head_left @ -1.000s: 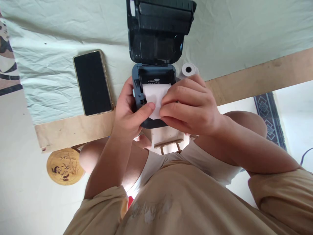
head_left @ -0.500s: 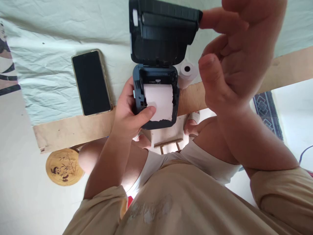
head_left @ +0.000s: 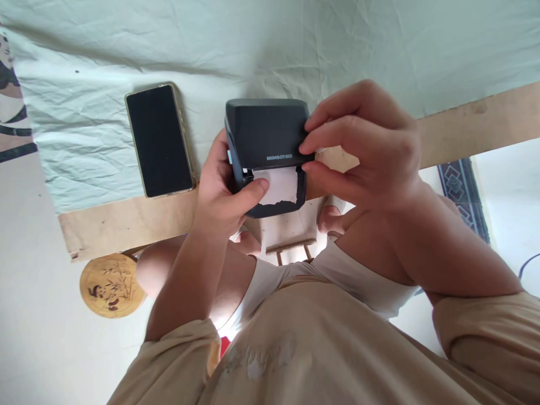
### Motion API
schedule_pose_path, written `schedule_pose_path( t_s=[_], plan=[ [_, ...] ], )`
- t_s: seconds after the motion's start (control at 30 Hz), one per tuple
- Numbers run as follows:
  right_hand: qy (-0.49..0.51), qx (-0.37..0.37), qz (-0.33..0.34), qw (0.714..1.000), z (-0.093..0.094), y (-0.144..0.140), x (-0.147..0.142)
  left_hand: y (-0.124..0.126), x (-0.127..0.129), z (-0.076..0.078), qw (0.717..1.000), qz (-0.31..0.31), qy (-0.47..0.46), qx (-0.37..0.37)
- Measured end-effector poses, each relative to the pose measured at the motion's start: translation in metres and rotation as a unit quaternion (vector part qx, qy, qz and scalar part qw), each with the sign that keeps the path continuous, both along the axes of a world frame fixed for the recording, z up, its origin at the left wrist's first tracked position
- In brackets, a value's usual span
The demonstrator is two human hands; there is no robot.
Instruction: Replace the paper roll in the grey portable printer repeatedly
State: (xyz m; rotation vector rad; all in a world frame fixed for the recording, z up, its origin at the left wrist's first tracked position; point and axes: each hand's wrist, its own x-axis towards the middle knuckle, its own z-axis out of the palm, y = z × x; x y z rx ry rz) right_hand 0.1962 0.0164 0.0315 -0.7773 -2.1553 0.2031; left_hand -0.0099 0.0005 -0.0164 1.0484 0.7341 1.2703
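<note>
Printer [head_left: 266, 135]: small dark label unit, lid down, standing at the near edge of the table [head_left: 464, 121], half on the pale cloth [head_left: 105, 50]. Its long axis runs away from the person; the paper slot faces the person, and a white paper [head_left: 282, 187] strip with a torn edge lies out over the front lip. Left hand [head_left: 219, 194]: wrapped around the printer's left side, fingers closed on the body, thumb laid across the front with its tip on the left end of the strip. Right hand [head_left: 367, 149]: half curled, fingertips pressed on the right edge of the lid just above the slot; it touches and does not enclose. Phone [head_left: 159, 140]: dark screen up, flat on the cloth, left of the left hand and apart from it, long axis also running away from the person. Round bamboo-painted disc [head_left: 112, 286]: on the floor, below and left of the left forearm. Change from half a second earlier: the lid stood open and upright with the roll bay showing and the right hand raised at its top corner; the lid is now down, the right hand is on it, and the spare roll to the right is hidden behind that hand. Left hand's hold unchanged.
</note>
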Motion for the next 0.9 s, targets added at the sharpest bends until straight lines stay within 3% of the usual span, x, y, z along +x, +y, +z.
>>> schedule_pose_path(
  t_s=[0.13, 0.37, 0.67, 0.9],
  plan=[
    [-0.023, 0.006, 0.018, 1.000, -0.001, -0.003, -0.002, 0.000, -0.003, 0.000, 1.000, -0.014, -0.003, 0.019],
    [0.029, -0.062, -0.002, 0.998, -0.004, -0.021, -0.020, -0.005, -0.003, 0.003, 1.000, 0.002, -0.017, 0.010],
    [0.140, -0.250, -0.035, 0.958, -0.008, -0.030, -0.027, -0.007, -0.003, 0.006, 1.000, -0.018, -0.019, 0.007],
    [0.094, -0.246, -0.022, 0.965, -0.012, -0.023, -0.027, -0.008, -0.004, 0.009, 1.000, -0.012, -0.007, -0.012]
  ],
)
